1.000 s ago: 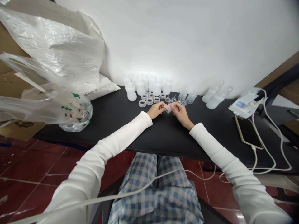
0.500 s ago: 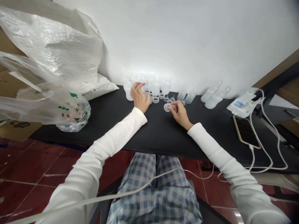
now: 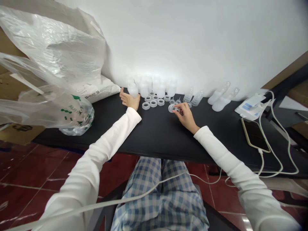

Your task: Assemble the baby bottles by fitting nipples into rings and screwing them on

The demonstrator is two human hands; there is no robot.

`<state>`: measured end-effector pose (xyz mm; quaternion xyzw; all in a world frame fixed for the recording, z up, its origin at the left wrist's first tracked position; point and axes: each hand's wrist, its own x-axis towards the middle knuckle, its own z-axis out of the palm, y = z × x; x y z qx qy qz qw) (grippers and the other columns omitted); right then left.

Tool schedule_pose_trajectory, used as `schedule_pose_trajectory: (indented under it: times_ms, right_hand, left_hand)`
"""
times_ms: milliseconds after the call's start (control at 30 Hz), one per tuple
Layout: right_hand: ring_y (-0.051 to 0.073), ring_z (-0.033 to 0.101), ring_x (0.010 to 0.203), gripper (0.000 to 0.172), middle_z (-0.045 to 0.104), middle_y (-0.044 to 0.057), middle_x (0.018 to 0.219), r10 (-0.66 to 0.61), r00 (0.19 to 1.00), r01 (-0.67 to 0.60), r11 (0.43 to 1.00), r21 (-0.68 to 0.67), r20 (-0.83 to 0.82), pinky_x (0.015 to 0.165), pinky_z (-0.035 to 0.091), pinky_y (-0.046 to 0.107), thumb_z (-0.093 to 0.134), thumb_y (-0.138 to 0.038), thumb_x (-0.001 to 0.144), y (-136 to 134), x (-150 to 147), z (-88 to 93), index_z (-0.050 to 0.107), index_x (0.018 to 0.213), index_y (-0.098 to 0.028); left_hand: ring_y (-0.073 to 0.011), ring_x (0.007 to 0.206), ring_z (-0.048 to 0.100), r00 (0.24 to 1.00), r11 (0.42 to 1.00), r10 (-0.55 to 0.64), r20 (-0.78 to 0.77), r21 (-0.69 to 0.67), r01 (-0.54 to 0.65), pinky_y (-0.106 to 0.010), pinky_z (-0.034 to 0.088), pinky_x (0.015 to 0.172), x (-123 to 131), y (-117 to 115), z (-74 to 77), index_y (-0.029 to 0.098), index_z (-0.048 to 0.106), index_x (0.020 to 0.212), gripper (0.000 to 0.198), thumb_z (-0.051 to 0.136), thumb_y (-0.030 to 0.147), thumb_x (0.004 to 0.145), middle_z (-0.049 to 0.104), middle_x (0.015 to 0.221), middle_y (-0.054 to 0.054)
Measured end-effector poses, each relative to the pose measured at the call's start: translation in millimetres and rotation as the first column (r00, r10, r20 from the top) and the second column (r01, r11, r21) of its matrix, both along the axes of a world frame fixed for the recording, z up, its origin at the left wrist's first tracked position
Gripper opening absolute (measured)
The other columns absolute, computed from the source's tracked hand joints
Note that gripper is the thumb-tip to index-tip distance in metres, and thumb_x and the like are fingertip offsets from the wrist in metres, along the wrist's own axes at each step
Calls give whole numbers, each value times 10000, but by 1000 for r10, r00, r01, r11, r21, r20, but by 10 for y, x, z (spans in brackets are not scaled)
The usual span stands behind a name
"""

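One bottle (image 3: 133, 91): left end of row, left hand (image 3: 131, 102) now there, fingers curled around it.
Clear ring (image 3: 171, 108): only right hand (image 3: 185, 114) fingers still pinch it.
Both hands: one part each now.

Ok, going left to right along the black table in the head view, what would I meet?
Clear printed plastic bag → left hand cupped around a white bottle → loose clear rings → right hand pinching a ring piece → two clear-topped bottles → phone.
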<state>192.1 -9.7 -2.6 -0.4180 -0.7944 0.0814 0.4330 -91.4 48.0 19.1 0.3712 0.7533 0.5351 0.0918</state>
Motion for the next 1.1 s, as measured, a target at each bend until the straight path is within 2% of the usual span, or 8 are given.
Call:
schedule_pose_trajectory:
  times_ms: [167,400,533,633,700,767,933,1100]
  right_hand:
    - [177,578,749,304,605,75,1050,16,1000,-16,999,-28,-26,736,533,365,556,-515,991,-15,-12,17,635,1104,-244]
    - [169,557,710,363,632,26,848,-8,1000,5,995,-103,-27,707,484,330,542,-583,980,-22,-14,2,623,1052,-236]
    - [181,582,778,361,643,48,955,2,999,-5,998,-61,-55,738,504,341,561,-574,971,-13,-19,-15,598,1095,-237]
    - [200,594,862,301,624,68,1016,11,998,-11,1000,3,-64,786,529,358,565,-508,982,-4,-24,-20,586,1121,-242]
    - [206,592,894,240,611,81,1041,15,998,-12,999,51,-61,828,542,374,556,-443,993,2,-25,-17,585,1120,-241]
    - [218,594,941,190,602,94,1076,15,998,-9,996,87,-65,846,551,388,541,-388,1000,10,-21,-12,581,1111,-240]
    - [239,600,1039,146,584,111,1129,-3,994,13,996,93,-106,813,577,401,503,-333,1004,36,-5,-3,560,1110,-249]
    - [249,600,1024,143,587,127,1143,72,993,-67,996,66,-89,815,587,426,507,-325,1002,35,-6,-1,560,1105,-240]
  left_hand:
    - [-368,1429,430,996,997,-66,66,-45,69,-576,277,1189,-27,8,-22,218,323,1357,763,674,106,688,456,1495,-196]
    - [-387,1373,458,995,994,-93,18,-60,94,-624,270,1150,-64,13,-77,236,361,1259,646,669,134,700,553,1376,-178]
    - [-391,1350,449,996,1000,-15,-92,-10,14,-614,299,1135,-75,-14,-45,231,391,1294,623,656,169,733,511,1405,-174]
    - [-406,1370,394,964,995,-46,-264,74,68,-616,293,1133,-54,-87,6,218,420,1346,615,653,240,777,452,1448,-181]
    - [-420,1374,367,892,972,-163,-422,84,218,-605,286,1127,-22,-147,27,200,465,1359,603,660,272,792,451,1445,-185]
    - [-431,1351,368,752,909,-336,-568,12,416,-584,289,1110,18,-196,25,189,527,1349,582,673,293,796,472,1427,-191]
    - [-395,1276,412,328,653,-632,-703,-255,713,-541,304,1063,93,-219,-32,265,641,1328,495,649,268,833,528,1379,-161]
    - [-375,1248,423,219,597,-641,-735,-298,745,-534,326,1025,90,-194,-53,306,634,1376,519,626,240,861,531,1365,-157]
